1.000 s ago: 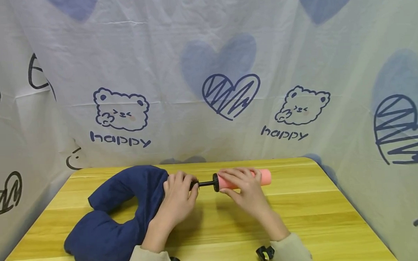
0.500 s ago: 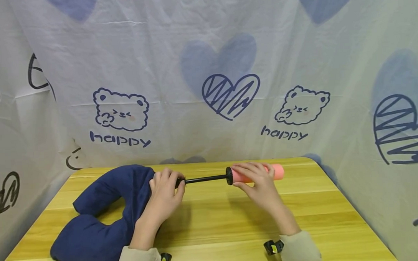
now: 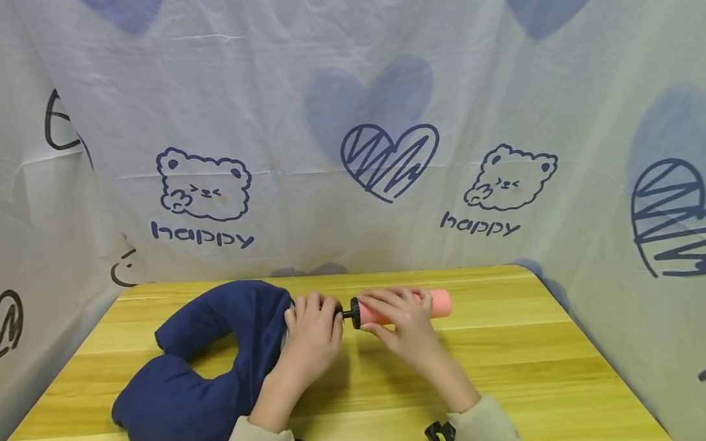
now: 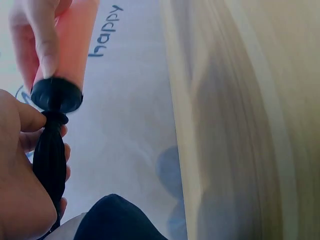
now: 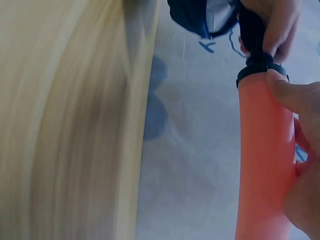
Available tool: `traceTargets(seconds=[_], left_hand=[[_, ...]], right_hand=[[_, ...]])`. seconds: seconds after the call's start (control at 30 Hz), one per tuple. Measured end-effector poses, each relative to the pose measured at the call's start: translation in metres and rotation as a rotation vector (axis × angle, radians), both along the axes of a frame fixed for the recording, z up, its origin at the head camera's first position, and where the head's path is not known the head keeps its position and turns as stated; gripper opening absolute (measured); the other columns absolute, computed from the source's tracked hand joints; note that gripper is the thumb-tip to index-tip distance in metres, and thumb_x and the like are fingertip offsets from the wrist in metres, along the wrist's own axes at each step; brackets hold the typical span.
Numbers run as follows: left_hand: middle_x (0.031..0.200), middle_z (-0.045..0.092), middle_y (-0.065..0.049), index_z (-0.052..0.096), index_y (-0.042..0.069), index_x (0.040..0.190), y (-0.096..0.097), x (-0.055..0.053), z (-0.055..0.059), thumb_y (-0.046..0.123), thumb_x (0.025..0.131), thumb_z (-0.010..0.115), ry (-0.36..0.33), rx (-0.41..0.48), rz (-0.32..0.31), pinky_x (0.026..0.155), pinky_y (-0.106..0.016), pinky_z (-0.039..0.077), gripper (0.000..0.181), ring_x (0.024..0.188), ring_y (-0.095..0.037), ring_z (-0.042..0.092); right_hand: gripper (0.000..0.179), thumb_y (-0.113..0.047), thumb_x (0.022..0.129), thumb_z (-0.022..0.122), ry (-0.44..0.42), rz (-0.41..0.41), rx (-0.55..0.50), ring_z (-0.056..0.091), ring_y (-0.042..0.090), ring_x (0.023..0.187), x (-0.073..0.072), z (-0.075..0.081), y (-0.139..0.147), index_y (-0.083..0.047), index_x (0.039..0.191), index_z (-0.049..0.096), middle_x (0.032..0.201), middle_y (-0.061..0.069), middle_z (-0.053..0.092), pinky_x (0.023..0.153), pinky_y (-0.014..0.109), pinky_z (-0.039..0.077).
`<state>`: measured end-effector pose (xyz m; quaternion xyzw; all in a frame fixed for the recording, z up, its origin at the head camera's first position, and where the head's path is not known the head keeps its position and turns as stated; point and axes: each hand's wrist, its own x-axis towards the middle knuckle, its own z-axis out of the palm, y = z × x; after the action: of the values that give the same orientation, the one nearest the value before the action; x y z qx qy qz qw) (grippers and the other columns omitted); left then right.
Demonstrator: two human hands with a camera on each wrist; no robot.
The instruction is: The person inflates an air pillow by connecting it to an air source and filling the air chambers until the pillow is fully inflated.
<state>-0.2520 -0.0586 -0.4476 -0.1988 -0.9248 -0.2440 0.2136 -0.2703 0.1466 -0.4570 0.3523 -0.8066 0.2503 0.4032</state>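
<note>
A pink hand pump (image 3: 441, 303) is held sideways above the table in the head view. My right hand (image 3: 404, 319) grips its pink barrel (image 5: 265, 155) near the black collar (image 5: 260, 73). The fingers of my left hand (image 3: 311, 335) wrap around the black handle (image 4: 50, 160), seen best in the left wrist view. Only a short piece of the black rod (image 3: 348, 315) shows between handle and collar. A navy U-shaped neck pillow (image 3: 184, 408) lies against the left hand's outer side. Where pump and pillow meet is hidden behind that hand.
The wood-grain table (image 3: 539, 370) extends to a far edge in front of a white printed cloth (image 3: 307, 235). More cloth hangs along the left and right sides. Small black devices (image 3: 439, 434) sit by the wrists.
The hands spread apart, drawing the rod far out of the barrel, then came together again with the rod mostly inside. The pillow shifted left, then back right, along with the left hand.
</note>
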Motion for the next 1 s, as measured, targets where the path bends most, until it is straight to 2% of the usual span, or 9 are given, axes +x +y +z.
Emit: traceTargets(seconds=[0.2, 0.3, 0.43, 0.5, 1.0], left_hand=[[0.107, 0.049, -0.009, 0.063, 0.010, 0.106, 0.005, 0.001, -0.002, 0.018, 0.108, 0.054, -0.005, -0.007, -0.021, 0.086, -0.049, 0.029, 0.012, 0.102, -0.032, 0.041], [0.107, 0.050, -0.008, 0.064, 0.011, 0.107, 0.004, 0.001, -0.003, 0.019, 0.108, 0.054, -0.020, -0.002, -0.017, 0.087, -0.049, 0.029, 0.013, 0.103, -0.032, 0.042], [0.106, 0.051, -0.007, 0.065, 0.012, 0.108, 0.001, 0.000, -0.003, 0.021, 0.107, 0.057, -0.025, 0.011, -0.013, 0.087, -0.048, 0.029, 0.012, 0.101, -0.031, 0.041], [0.106, 0.051, -0.007, 0.065, 0.012, 0.108, -0.001, 0.000, -0.002, 0.022, 0.107, 0.058, -0.027, 0.018, -0.012, 0.087, -0.047, 0.029, 0.012, 0.099, -0.030, 0.041], [0.108, 0.052, -0.006, 0.066, 0.012, 0.110, -0.019, -0.004, 0.003, 0.020, 0.106, 0.060, -0.029, 0.049, 0.007, 0.089, -0.047, 0.027, 0.011, 0.099, -0.028, 0.040]], right_hand=[[0.043, -0.039, 0.088, 0.078, 0.004, 0.002, 0.007, 0.064, 0.031, 0.109, 0.003, -0.002, -0.004, -0.012, 0.121, 0.078, 0.122, 0.004, 0.075, 0.091, 0.063, 0.031], [0.043, -0.037, 0.086, 0.080, -0.005, -0.001, 0.007, 0.064, 0.030, 0.109, 0.004, -0.002, -0.005, -0.012, 0.121, 0.078, 0.123, 0.004, 0.075, 0.091, 0.062, 0.031], [0.049, -0.025, 0.076, 0.088, -0.011, -0.006, 0.009, 0.064, 0.030, 0.110, 0.003, -0.001, -0.005, -0.013, 0.122, 0.078, 0.123, 0.004, 0.075, 0.091, 0.062, 0.031], [0.050, -0.024, 0.074, 0.089, -0.015, -0.011, 0.013, 0.064, 0.031, 0.111, 0.003, 0.000, -0.005, -0.013, 0.122, 0.078, 0.124, 0.004, 0.075, 0.091, 0.062, 0.031], [0.049, -0.023, 0.077, 0.090, -0.058, -0.014, -0.003, 0.063, 0.030, 0.114, -0.004, 0.006, 0.016, -0.014, 0.124, 0.077, 0.125, 0.002, 0.074, 0.095, 0.061, 0.030]])
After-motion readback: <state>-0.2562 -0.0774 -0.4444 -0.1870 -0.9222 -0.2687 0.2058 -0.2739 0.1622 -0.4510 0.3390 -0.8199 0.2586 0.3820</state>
